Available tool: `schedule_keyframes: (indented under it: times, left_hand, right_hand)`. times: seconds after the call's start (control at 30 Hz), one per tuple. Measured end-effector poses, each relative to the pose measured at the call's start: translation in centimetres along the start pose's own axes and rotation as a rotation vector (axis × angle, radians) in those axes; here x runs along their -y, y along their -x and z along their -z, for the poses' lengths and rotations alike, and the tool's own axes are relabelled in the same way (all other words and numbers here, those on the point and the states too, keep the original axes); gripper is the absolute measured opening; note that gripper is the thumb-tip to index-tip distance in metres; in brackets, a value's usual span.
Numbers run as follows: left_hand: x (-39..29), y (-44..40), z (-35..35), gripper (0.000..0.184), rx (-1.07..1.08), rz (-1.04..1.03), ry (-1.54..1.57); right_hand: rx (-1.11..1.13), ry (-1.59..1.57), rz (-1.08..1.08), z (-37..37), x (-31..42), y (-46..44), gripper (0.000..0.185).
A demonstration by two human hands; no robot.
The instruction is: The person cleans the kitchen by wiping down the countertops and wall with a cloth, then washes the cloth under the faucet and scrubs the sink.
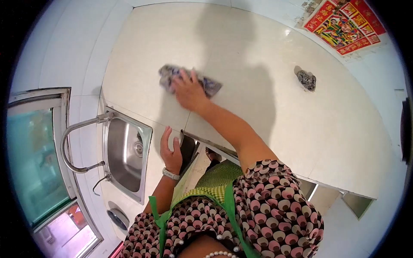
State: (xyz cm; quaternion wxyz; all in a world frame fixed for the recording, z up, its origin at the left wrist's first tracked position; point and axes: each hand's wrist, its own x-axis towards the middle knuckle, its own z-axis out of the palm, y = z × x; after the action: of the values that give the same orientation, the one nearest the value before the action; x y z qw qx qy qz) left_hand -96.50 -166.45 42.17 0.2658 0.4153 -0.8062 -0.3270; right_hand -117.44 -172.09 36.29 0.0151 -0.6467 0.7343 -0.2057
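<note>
A crumpled grey-and-blue patterned cloth [211, 87] lies on the pale tiled countertop [150, 38]. On top of it, my right hand [189, 92] presses down and grips it, the fingers slightly blurred by motion. My left hand [172, 155], with a watch [171, 174] on its wrist, is at the counter's front edge beside the sink. Its thumb and fingers are stretched apart, and it holds nothing.
To the left is a steel sink [124, 150] with a curved faucet [71, 133]. A dark, crumpled scourer-like bundle [306, 80] sits on the right part of the counter. Below the front edge are cabinet openings [318, 193]. A round dark-and-silver object [118, 218] lies near the sink.
</note>
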Motion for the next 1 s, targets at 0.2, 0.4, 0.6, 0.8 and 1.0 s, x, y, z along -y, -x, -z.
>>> schedule_keyframes:
  times: [0.2, 0.4, 0.6, 0.8, 1.0]
  left_hand:
    - [-3.4, -2.4, -1.4, 0.029, 0.078, -0.093, -0.051]
    - [-11.0, -8.3, -9.5, 0.03, 0.313, -0.397, 0.054]
    - [-20.4, -12.0, -23.6, 0.039, 0.633, -0.684, 0.023]
    - [-22.3, -13.4, -32.3, 0.039, 0.75, -0.739, -0.544]
    - [-23.0, -14.9, -29.0, 0.035, 0.647, -0.736, -0.479]
  right_hand:
    - [-0.222, 0.223, -0.585, 2.4, -11.9, 0.0, 0.042]
    - [-0.136, 0.286, -0.757, 8.0, -15.1, 11.5, 0.049]
    - [-0.168, 0.078, -0.729, 8.9, -14.1, 16.8, 0.054]
    - [-0.281, -0.57, -0.819, 8.0, -13.0, 15.8, 0.05]
    - [-0.263, 0.111, -0.822, 9.8, -16.6, 16.0, 0.045]
